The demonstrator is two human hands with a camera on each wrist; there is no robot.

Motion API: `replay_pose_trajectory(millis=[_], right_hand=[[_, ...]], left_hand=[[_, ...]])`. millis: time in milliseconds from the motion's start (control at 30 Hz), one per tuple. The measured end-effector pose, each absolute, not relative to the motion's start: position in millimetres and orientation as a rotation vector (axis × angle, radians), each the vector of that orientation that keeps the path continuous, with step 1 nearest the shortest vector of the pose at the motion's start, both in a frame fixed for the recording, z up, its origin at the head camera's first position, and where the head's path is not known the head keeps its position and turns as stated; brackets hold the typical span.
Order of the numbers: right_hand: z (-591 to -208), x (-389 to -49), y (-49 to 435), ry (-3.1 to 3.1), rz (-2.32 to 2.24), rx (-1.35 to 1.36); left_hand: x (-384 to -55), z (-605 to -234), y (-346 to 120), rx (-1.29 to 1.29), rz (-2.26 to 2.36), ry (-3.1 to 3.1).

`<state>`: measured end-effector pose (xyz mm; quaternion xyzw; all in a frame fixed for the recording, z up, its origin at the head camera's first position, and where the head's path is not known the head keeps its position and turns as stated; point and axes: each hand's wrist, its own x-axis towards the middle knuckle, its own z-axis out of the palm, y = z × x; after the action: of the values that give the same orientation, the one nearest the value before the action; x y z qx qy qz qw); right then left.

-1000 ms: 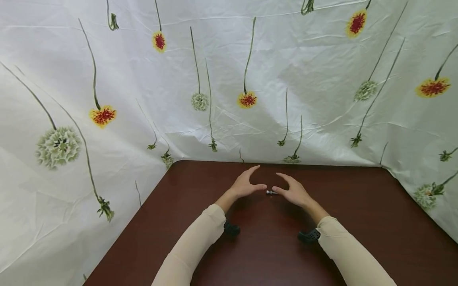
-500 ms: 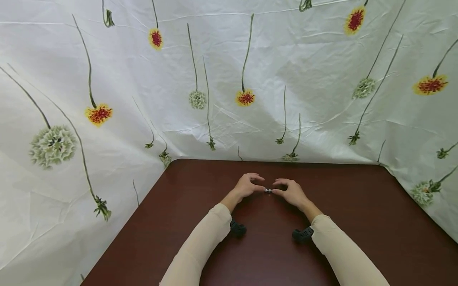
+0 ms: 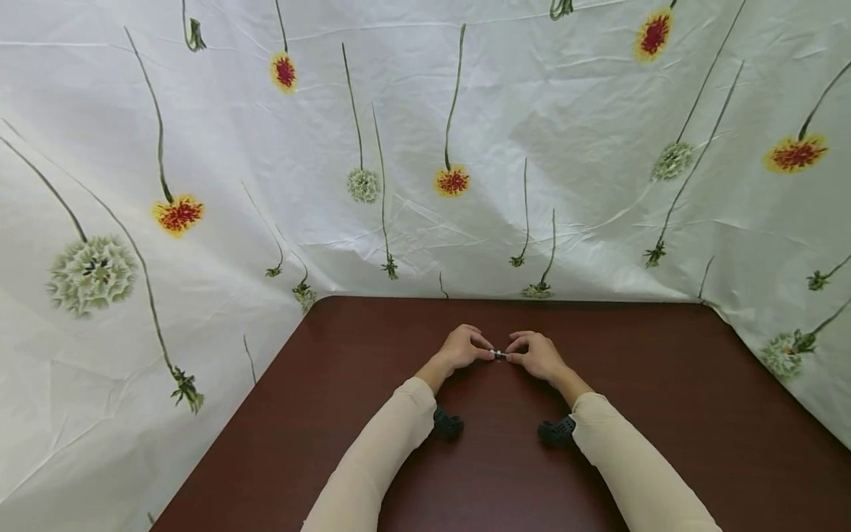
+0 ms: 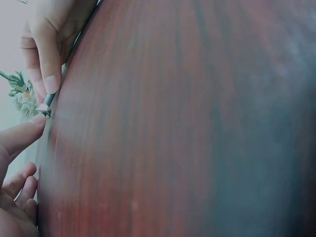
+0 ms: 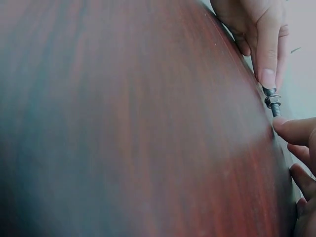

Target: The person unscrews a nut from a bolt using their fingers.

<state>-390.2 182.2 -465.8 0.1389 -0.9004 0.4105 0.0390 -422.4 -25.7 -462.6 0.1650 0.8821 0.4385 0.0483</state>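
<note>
White cloth [image 3: 572,103] printed with long-stemmed flowers hangs behind a dark reddish-brown table [image 3: 631,369], whose glossy top has rounded far corners. Near the far edge, between a person's two hands, lies a small metal bolt [image 5: 277,111], roughly level, with a nut [image 5: 272,100] around its shank.

The left hand [image 3: 459,349] pinches the head end between thumb and index finger; the right hand [image 3: 540,357] pinches the threaded end the same way. Whether the bolt touches the tabletop or sits just above it cannot be told. Both forearms wear pale sleeves [image 3: 388,440], and a dark device [image 3: 448,425] shows below the left wrist.

Fingertip contact at the very ends looks like the weak point. Because so little metal lies under the pads, uneven pressure could make the bolt pivot or shoot out of the grip, and a smooth tabletop would probably let it roll. If the two hands pull out of line, the shank may tilt and slip from one side. Should the nut sit loosely on the thread, which the pictures do not settle, a careless twist might shift it, and fingers crowding the short shank leave little room to correct.
</note>
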Motion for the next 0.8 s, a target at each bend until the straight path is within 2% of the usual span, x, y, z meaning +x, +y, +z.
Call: replay_pose_trajectory(millis=[400, 800], right_hand=[[-460.7, -386.2, 182.1, -2.716, 1.393, 0.356], [-441.0, -379.6, 187.4, -2.582, 1.511, 0.424]], left_hand=[[-421.3, -462.3, -31.6, 0.503, 1.564, 2.534], [-413.7, -448.3, -28.2, 0.535, 1.774, 2.483]])
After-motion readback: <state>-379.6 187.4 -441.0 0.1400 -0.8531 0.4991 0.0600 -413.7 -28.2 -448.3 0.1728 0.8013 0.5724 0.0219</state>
